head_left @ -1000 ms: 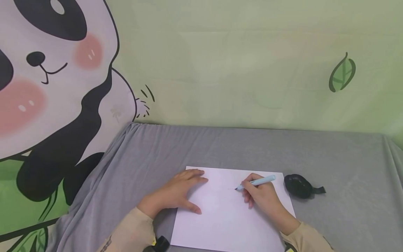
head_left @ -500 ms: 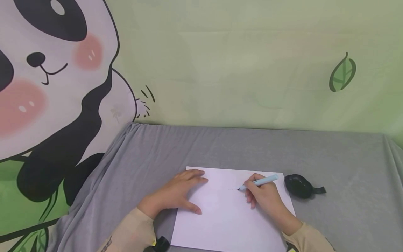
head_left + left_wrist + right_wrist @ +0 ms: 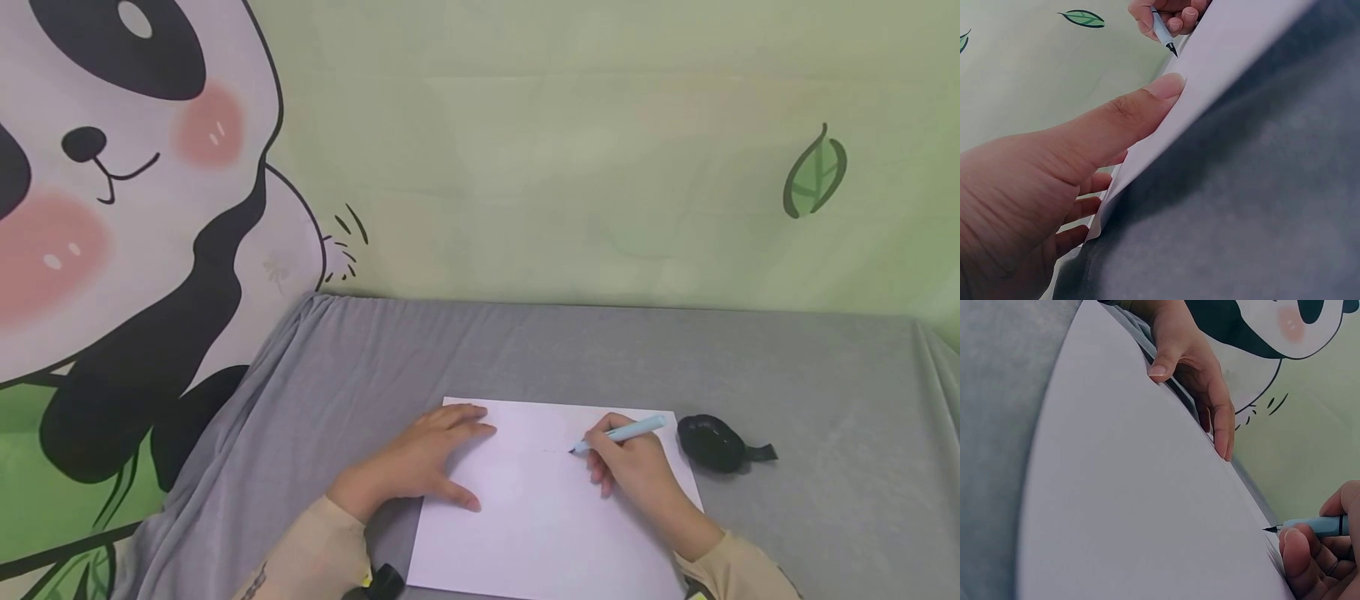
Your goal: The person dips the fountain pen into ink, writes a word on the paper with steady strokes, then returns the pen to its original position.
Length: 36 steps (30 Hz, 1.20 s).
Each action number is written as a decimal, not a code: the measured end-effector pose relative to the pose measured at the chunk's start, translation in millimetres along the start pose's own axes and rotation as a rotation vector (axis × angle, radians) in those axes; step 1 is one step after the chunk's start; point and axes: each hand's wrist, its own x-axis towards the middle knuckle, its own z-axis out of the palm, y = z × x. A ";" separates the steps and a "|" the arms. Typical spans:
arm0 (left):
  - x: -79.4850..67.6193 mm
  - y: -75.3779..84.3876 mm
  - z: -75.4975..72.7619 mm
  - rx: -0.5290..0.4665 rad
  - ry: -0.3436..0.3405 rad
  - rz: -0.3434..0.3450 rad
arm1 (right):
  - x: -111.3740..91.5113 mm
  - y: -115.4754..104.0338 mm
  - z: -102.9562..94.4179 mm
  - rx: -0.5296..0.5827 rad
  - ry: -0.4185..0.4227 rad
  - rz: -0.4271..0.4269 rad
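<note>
In the head view, a plain white rectangular sheet of paper [image 3: 517, 533] lies at the lower centre of the frame, on a grey soft cloth [image 3: 600, 350] that covers the table. The right hand [image 3: 633, 471], right of centre on the sheet, grips a slim light-blue pen [image 3: 633, 428] between thumb and fingers. The pen slants, its dark pointed tip toward the left and its blunt end toward the upper right. A faint short row of marks [image 3: 551, 451] sits on the paper just left of the tip; whether the tip touches the paper at this instant I cannot tell.

The left hand [image 3: 427, 450] rests at the left edge of the sheet, thumb and fingers spread wide and holding nothing in a grip. In the left wrist view its thumb [image 3: 1166, 86] lies on the paper near the edge, with the pen at the top of the frame.

At right of the head view, just beside the sheet's right edge, a glossy black rounded object with a short flat tail [image 3: 712, 443] lies on the cloth. Beige sleeves [image 3: 315, 546] cover both forearms at the bottom of the frame. Behind, a pale green backdrop [image 3: 562, 167] bears a large black-and-white cartoon panda [image 3: 150, 208] at the left and a green leaf drawing [image 3: 816, 177] at the upper right.
</note>
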 end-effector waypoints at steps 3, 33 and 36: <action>-0.3 0.0 -0.1 -0.001 0.002 -0.003 | 0.2 0.1 -0.7 0.001 0.005 0.003; -0.3 -0.7 0.4 0.023 0.005 0.010 | 0.4 0.8 -6.4 0.001 0.023 0.026; 0.0 -1.3 0.9 0.021 0.007 0.014 | 1.1 1.1 -7.5 -0.009 0.027 0.022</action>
